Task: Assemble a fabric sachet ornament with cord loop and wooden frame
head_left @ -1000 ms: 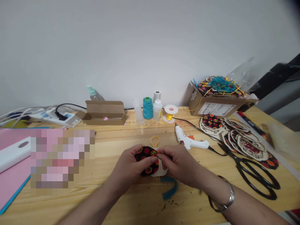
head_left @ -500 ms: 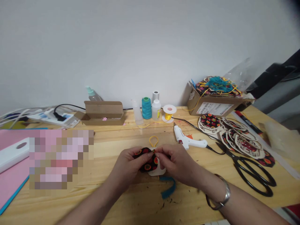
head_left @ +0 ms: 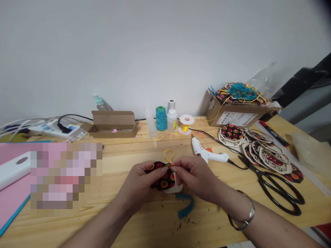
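Both hands meet at a small piece of dark patterned fabric with red and orange motifs. Pale backing shows under its lower right side. My left hand pinches the fabric from the left, thumb on top. With fingertips closed at the upper edge, my right hand grips the same fabric beside the left thumb. A yellow cord loop sticks out beyond the top, and a teal tassel trails from the bottom onto the table. The fingertips hide part of the fabric's edge.
A white glue gun and black scissors lie to the right, near stacked fabric pieces. Behind stand a teal thread cone, bottles, a yellow cord spool and cardboard boxes. A pink mat is at left.
Both hands keep hold of the fabric at nearly the same spot. A little more of its patterned edge shows between the fingertips. The view has shifted slightly.
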The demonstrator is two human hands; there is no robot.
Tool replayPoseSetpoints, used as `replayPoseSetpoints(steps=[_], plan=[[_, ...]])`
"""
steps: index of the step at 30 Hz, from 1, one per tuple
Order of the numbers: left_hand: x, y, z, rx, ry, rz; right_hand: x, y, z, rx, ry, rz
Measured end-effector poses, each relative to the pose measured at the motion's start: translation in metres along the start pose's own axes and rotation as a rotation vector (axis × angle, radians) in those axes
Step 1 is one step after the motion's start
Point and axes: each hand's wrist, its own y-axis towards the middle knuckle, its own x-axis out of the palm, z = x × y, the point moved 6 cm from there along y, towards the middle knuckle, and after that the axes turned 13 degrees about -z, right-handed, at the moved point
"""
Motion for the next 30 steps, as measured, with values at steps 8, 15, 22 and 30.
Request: replayPoseSetpoints(steps=[8,15,22,30], plan=[[-0.003,-0.001,0.004,0.016,0.036,0.047,-0.002,0.0,0.0,0.002,-0.008,0.033],[0.0,-0.003,0.008,0.022,0.096,0.07,-0.004,0.0,-0.001,-0.018,-0.028,0.085],[0.001,-0.003,0.012,0.013,0.198,0.09,-0.002,-0.001,-0.006,-0.059,-0.158,0.061],[-0.001,-0.004,0.011,0.042,0.326,0.104,0.003,-0.006,-0.016,-0.132,-0.377,0.062]])
